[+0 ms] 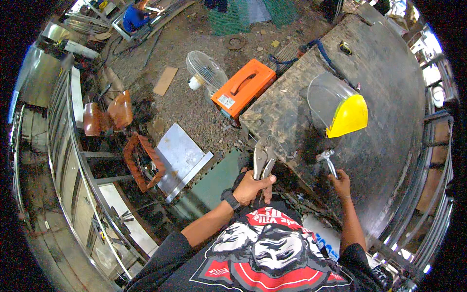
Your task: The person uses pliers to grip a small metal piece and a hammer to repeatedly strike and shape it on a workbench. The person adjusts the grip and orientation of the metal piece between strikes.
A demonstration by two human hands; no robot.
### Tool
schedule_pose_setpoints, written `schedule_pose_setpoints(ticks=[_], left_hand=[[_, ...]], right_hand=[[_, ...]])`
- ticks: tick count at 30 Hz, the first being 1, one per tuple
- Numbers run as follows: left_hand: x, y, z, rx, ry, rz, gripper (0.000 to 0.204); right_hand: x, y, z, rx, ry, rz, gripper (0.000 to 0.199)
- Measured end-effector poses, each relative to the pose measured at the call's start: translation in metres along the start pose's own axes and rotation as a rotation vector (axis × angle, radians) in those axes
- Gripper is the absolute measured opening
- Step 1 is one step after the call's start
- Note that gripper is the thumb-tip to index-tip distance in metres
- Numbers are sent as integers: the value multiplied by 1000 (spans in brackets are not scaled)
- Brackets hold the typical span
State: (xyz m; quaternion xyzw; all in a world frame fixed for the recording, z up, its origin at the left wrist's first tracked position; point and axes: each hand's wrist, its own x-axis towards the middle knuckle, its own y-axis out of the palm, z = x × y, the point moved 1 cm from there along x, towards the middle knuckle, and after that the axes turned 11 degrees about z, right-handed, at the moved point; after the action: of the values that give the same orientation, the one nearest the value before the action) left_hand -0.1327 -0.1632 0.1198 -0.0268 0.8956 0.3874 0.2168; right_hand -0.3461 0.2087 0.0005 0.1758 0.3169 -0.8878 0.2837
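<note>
My left hand (pixel 254 189) is closed round the handles of a pair of metal locking pliers (pixel 261 159), held jaws forward at the near left edge of the worktable (pixel 384 82). A black watch or band is on that wrist. Over the table's near part, my right hand (pixel 341 184) grips the handle end of a small silver hammer (pixel 331 163), its head pointing away from me. Just beyond the hammer lies a face shield (pixel 349 116) with a yellow crown and a clear visor.
An orange machine with a handle (pixel 247 87) stands against the table's left side, beside a white fan (pixel 206 68). A tape measure (pixel 345 47) and dark blue cable (pixel 323 51) lie on the table. Left are a metal sheet (pixel 177 151), rusty frame (pixel 141 163) and railing (pixel 68 141). Someone in blue (pixel 136 18) is far off.
</note>
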Motion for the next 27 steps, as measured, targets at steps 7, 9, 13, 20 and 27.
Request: schedule_pose_setpoints(ticks=[7,9,13,20,27], left_hand=[[31,-18,-6,107,-33,55,30],[39,-15,-10,132,-116,55,35],[64,-26,-3,270,-248,127,40],[106,-43,5,403,-133,406,58],[123,-63,-1,349,-354,449,75]], right_hand=[[2,5,13,-754,-115,-370,31],[7,14,43,-643,-221,-479,27],[4,60,190,737,10,202,58],[28,85,195,1044,204,286,26],[44,92,169,1038,203,280,27]])
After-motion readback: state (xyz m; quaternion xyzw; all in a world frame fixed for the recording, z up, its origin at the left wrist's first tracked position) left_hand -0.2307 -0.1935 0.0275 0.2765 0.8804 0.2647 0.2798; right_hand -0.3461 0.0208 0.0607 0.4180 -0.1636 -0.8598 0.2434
